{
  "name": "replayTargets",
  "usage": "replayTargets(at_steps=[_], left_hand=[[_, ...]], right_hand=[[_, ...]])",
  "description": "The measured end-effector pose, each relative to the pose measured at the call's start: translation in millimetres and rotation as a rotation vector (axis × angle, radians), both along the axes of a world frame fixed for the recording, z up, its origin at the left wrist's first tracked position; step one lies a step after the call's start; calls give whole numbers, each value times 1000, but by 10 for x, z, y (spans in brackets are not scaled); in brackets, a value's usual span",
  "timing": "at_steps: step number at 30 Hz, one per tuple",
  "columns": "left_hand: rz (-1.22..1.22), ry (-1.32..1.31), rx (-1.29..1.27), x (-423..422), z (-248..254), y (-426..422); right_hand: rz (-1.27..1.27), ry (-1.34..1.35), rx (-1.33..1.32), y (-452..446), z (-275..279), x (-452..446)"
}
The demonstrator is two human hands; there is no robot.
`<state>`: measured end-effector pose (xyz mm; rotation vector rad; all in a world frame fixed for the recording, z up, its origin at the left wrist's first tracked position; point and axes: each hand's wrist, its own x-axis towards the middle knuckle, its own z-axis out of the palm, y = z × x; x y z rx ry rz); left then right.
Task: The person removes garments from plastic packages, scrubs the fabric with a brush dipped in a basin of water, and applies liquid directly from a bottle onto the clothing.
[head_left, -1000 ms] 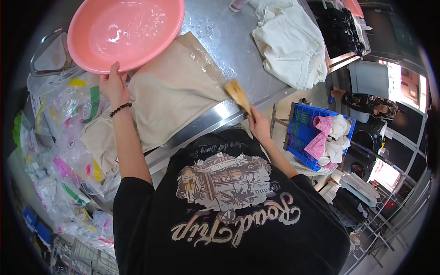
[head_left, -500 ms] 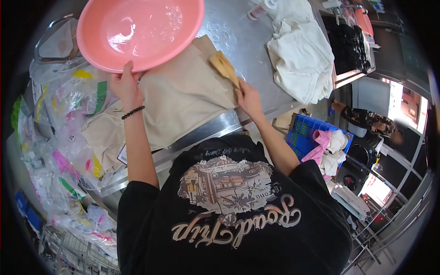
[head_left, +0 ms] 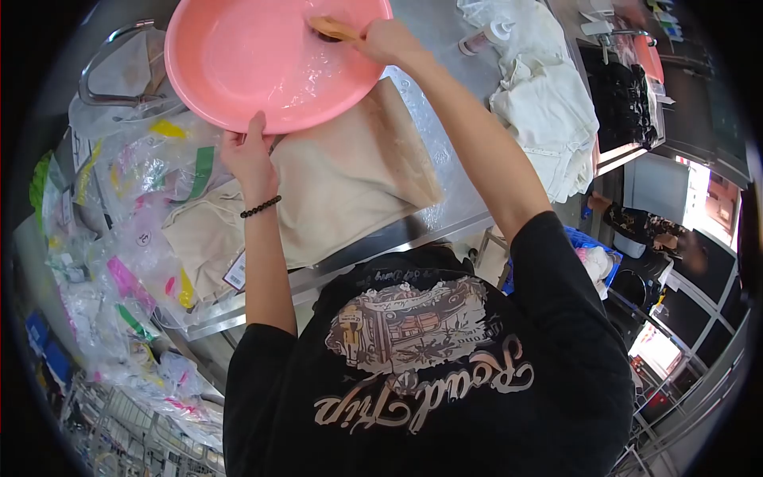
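My left hand grips the near rim of a pink plastic basin, thumb on top of the rim. Over the basin's right side, my right hand holds a wooden brush by its handle. The brush head is tilted down into the basin, its dark underside partly showing. Beige trousers lie spread on the metal table below and in front of the basin. A darker, wet-looking band runs along their right end. A white tag sticks out near the trousers' gathered left part.
White garments are heaped on the right of the metal table, near a bottle. Clear plastic bags pile up at left, beside a metal faucet. A blue crate and another person are at right.
My right hand has moved up and left, carrying the brush from the trousers' right end into the basin. A darker band now shows on that end. My left hand still holds the rim.
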<state>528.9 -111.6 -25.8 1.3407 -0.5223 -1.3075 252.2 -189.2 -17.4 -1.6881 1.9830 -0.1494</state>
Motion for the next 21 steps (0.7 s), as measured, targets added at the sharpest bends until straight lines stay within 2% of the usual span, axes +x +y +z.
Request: replayTargets(at_steps=[1, 3, 4, 6, 8, 9, 11, 12, 14, 16, 17, 21], left_hand=[[8, -13, 12, 2, -6, 3], [22, 0, 15, 28, -33, -1], [25, 10, 14, 36, -37, 2], [29, 33, 17, 59, -69, -9], [51, 36, 28, 111, -88, 7], [60, 34, 27, 137, -79, 8], [60, 34, 14, 161, -58, -14], [59, 37, 6, 162, -62, -44], [74, 50, -2, 182, -88, -19], [86, 64, -15, 177, -106, -11], [76, 62, -19, 172, -116, -12], [66, 32, 13, 155, -123, 33]], right_hand=[[23, -92, 62, -26, 12, 37], [-123, -495, 301, 158, 182, 14], [-121, -489, 308, 374, 280, 27], [-242, -781, 158, 820, 466, 75], [-145, -565, -388, 1350, 258, 74], [-240, -466, -406, 1654, 229, 82], [-285, -325, -620, 2157, -89, 59], [-284, -323, -629, 2240, -257, 18], [-254, -134, -411, 2491, -573, -26], [-225, 48, -194, 2605, -665, -29], [-235, 46, -198, 2650, -713, -32], [-420, -104, -490, 2760, -616, 90]])
